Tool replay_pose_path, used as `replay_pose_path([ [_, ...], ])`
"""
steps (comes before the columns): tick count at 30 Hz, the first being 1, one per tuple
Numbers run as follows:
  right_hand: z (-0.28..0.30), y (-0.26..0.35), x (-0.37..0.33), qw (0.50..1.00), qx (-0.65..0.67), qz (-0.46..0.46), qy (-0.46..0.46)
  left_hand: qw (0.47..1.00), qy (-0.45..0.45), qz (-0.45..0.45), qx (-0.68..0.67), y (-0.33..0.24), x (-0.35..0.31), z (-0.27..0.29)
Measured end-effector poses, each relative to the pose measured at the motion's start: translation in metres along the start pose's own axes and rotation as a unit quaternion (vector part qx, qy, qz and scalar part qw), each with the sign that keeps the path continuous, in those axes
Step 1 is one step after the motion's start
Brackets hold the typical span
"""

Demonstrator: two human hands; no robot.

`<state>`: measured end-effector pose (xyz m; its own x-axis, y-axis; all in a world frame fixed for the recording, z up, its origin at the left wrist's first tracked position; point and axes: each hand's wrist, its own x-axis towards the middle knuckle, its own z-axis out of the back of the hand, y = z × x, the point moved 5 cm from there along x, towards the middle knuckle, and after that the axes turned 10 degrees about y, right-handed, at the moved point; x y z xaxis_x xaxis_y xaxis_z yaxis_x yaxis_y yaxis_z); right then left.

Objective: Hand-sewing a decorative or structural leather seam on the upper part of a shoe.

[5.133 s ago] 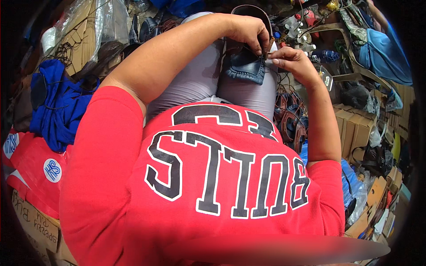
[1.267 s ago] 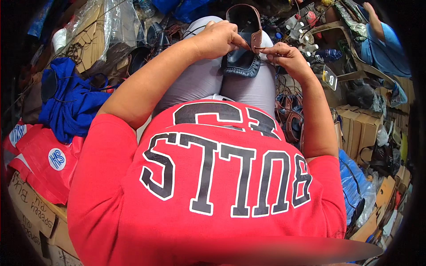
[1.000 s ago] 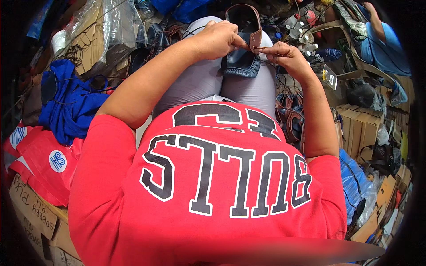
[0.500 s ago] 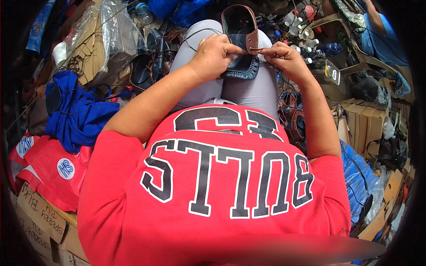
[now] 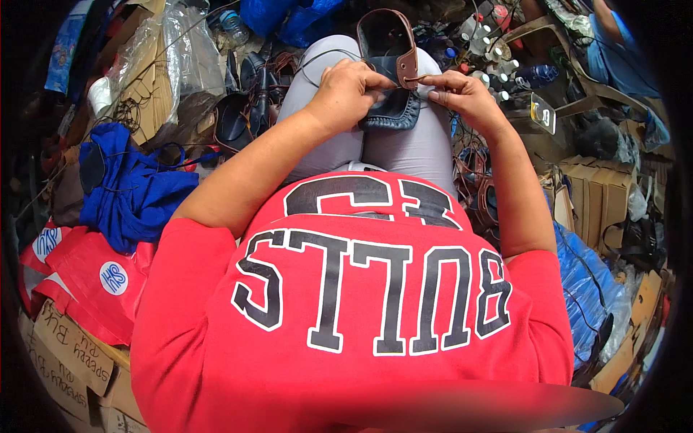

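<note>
On my lap rests a dark blue moccasin-style shoe (image 5: 392, 115) with a brown leather collar (image 5: 408, 66), its toe toward me and its heel end standing up away from me. My left hand (image 5: 345, 95) is closed at the shoe's left side, its fingertips reaching over the opening beside the brown eyelet tab. At the tab's right side my right hand (image 5: 465, 97) pinches a thin brown lace (image 5: 420, 77) that comes from near the eyelets. Whether the left fingertips also grip the lace is hidden. A thin dark cord loops past my left knuckles.
Several dark shoes (image 5: 232, 119) lie left of my knees. Small white-capped bottles (image 5: 498, 72) stand at the far right. Blue cloth (image 5: 126, 187) and red bags (image 5: 94, 281) lie at left, above cardboard boxes (image 5: 72, 346). More cardboard (image 5: 595, 191) and blue plastic sheeting (image 5: 581, 289) are at right.
Both hands stay at the shoe's eyelet tab with almost no movement. The shoe's upright heel end has tipped slightly left, and the whole view has shifted a little.
</note>
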<state>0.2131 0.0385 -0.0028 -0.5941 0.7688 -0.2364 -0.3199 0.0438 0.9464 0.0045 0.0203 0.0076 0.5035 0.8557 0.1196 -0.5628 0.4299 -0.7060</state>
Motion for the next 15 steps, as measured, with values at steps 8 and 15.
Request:
replay_pose_path([
  [8,0.000,0.003,0.013,0.994,0.071,-0.017,0.085,0.997,0.032,0.028,-0.057,0.016,0.021,-0.006],
  [15,-0.004,0.010,0.008,0.998,0.027,-0.018,0.051,0.994,0.006,-0.102,0.041,-0.009,0.026,0.021],
])
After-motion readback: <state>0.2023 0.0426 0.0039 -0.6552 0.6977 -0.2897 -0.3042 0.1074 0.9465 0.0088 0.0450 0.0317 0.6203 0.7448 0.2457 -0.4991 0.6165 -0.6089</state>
